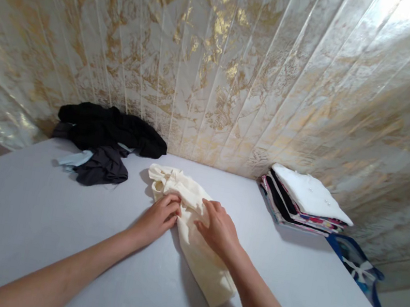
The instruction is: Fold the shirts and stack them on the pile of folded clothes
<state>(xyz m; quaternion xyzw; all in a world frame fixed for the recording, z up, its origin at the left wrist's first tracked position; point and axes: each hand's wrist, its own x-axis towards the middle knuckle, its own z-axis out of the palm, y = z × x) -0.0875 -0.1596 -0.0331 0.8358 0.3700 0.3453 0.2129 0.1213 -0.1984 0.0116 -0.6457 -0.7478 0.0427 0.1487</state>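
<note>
Cream garment [192, 248] slants far-left to near-right; my left hand [158, 217] pinches its left edge, right hand [219, 229] loosely spread over its right.

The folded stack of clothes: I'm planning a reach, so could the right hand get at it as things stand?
Probably yes: the right hand rests on the cream garment, and nothing seems to stand between it and the folded stack, though a stretch looks needed.
</note>
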